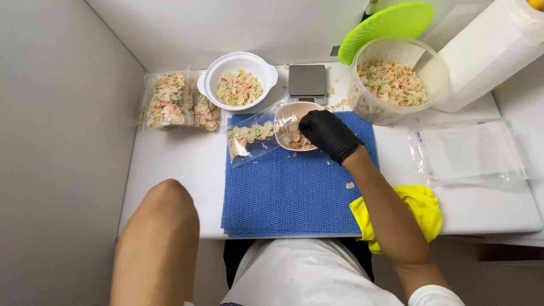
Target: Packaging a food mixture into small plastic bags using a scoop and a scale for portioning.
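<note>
- Black glove covers the right hand (327, 134), which curls over the rim of a small pale bowl (294, 116); its fingers are bent down into the bowl, closed loosely on the crackers there, though exactly what they pinch is hidden by the glove.
- The bowl sits at the far edge of a blue ribbed mat (294, 192) on the white surface (170, 170), and it holds thin, pale, shell-like crackers (290, 137).
- A clear plastic bag (249, 139), partly filled with the same crackers flecked green and orange, lies on the mat with its open mouth against the left side of the bowl.
- The left hand is not visible; only a bare forearm or knee rises in the lower left, so its state cannot be told.
- Behind the bowl stands a small grey scale (306, 80).
- To the left of the scale is a white handled bowl (238, 79) of crackers, and beside it two filled bags (173, 101) lie flat.
- At the back right a large clear tub (436, 73) holds more crackers, with its green lid (385, 27) leaning behind it.
- A stack of empty clear bags (470, 154) lies on the right, and a yellow cloth (422, 207) hangs at the near edge.
- A few loose crackers lie scattered on the mat.
</note>
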